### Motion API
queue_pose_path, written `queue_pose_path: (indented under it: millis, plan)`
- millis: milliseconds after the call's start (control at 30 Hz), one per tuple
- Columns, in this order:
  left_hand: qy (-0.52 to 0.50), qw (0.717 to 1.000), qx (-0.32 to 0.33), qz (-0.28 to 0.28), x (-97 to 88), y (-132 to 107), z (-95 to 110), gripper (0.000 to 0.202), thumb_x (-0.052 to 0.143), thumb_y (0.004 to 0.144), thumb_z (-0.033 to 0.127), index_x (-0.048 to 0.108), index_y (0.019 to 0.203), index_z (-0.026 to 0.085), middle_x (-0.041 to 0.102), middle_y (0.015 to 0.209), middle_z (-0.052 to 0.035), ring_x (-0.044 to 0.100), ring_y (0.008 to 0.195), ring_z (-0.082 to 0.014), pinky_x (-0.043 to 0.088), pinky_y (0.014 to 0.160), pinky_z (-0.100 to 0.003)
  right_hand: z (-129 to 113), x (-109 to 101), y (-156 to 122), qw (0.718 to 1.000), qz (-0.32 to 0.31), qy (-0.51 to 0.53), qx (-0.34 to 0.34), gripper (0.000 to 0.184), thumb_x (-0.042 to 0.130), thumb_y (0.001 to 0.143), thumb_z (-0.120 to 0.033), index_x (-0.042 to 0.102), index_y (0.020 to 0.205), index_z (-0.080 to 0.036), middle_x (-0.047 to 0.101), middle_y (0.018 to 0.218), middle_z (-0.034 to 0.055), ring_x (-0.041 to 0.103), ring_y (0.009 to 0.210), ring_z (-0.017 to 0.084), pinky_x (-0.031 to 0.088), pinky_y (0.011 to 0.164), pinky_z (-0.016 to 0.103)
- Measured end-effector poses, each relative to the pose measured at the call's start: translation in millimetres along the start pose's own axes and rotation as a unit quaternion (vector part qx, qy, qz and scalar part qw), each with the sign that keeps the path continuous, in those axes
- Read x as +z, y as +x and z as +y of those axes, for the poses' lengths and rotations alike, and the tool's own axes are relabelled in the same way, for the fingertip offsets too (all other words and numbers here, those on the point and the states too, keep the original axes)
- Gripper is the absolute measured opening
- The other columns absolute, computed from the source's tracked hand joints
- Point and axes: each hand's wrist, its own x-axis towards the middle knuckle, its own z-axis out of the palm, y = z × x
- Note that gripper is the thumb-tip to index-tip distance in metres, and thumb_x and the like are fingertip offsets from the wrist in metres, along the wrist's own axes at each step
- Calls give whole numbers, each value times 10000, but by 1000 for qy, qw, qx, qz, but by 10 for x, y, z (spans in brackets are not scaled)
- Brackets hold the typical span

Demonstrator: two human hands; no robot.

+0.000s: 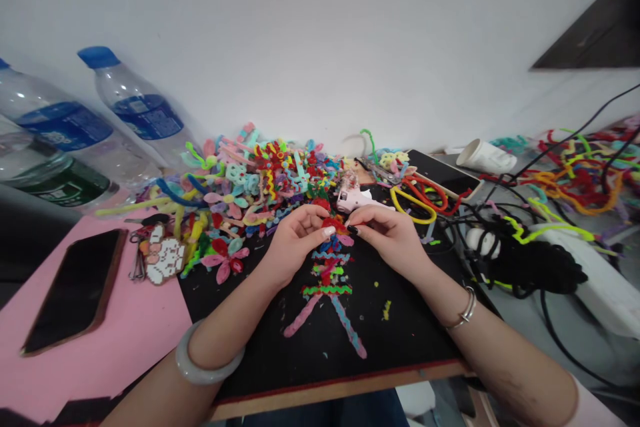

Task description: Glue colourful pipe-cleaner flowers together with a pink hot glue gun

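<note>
My left hand [295, 235] and my right hand [385, 232] meet over a black mat [410, 340], fingertips pinched together on a small red pipe-cleaner piece [334, 223]. That piece sits at the top of a colourful pipe-cleaner figure [327, 290] with zigzag bands and two pink-and-blue legs lying flat on the mat. A pale bangle [203, 368] is on my left wrist and a silver bracelet [467, 310] on my right.
A heap of pipe-cleaner shapes [250, 180] lies behind my hands, with a pink glue gun [356, 199]. A dark phone [75, 290] and a beaded keychain [163, 260] rest on pink paper at left, near water bottles [135, 113]. Cables, a tipped cup [485, 156] and more pipe cleaners [580, 177] crowd the right.
</note>
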Motion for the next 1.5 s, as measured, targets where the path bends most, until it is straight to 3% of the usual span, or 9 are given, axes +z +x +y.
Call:
queue_pose_path:
  millis: [433,800,1133,1500]
  plan:
    - [-34,999,-23,-7,14,-26,43,222,701,698,197,580,884,174,534,669,44,499,618,-58,377,609,-183,7,-9,7,999,-32,3,8,63,593,798,-169,641,834,-188,643,866,36,595,838,159,458,773,300]
    - [-71,994,-65,-42,35,-43,80,228,696,704,170,557,883,182,618,747,23,587,703,-88,431,724,-232,-17,-35,10,999,-29,21,15,78,618,785,-209,643,856,-189,643,845,29,589,782,147,463,724,279]
    - [-64,994,-71,-52,51,-58,82,259,718,676,158,571,887,187,641,721,25,580,650,-82,438,666,-216,-40,-38,9,996,-63,32,46,146,597,808,-319,626,807,-176,632,790,39,578,725,152,463,676,294]
    - [-53,992,-76,-88,57,-55,77,189,712,678,173,627,846,158,641,762,-2,575,669,-80,432,668,-202,-41,-43,30,991,-87,58,78,173,604,799,-335,622,775,-164,616,727,23,556,658,133,450,640,273]
